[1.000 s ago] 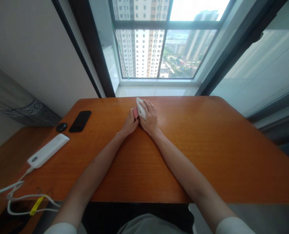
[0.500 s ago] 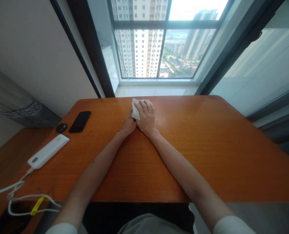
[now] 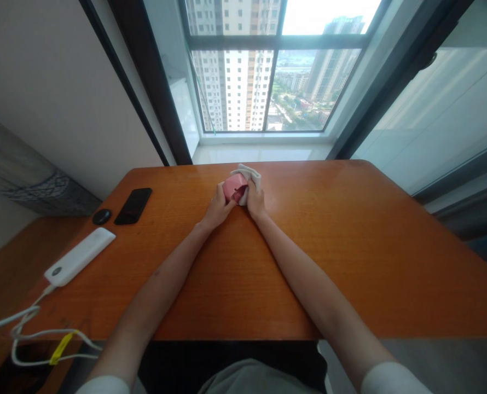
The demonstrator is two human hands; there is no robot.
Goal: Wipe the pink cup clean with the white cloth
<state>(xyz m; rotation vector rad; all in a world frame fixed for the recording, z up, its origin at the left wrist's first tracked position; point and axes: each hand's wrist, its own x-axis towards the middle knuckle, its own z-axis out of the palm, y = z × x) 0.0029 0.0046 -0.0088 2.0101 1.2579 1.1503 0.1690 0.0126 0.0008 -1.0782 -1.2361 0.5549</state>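
Observation:
Near the far edge of the wooden table, my left hand point(image 3: 218, 209) grips a small pink object point(image 3: 233, 185) with rounded sides and a dark hollow facing me. Its exact kind is too small to make out. A folded white cloth point(image 3: 250, 174) is in my right hand point(image 3: 256, 202), pressed against the pink object's right side. The fingers of my right hand are partly hidden behind the cloth. Both forearms reach forward over the table, with the hands close together.
On the left of the wooden table point(image 3: 350, 246) lie a black phone point(image 3: 133, 206), a round black item point(image 3: 102, 216) and a white power strip point(image 3: 80, 256). A white cable point(image 3: 22, 328) with a yellow tag point(image 3: 62, 348) hangs over the near left corner. A window point(image 3: 274, 82) stands beyond.
My right hand has moved off the top of the cloth to its right side. The pink object, hidden under cloth and hand before, now shows in my left hand.

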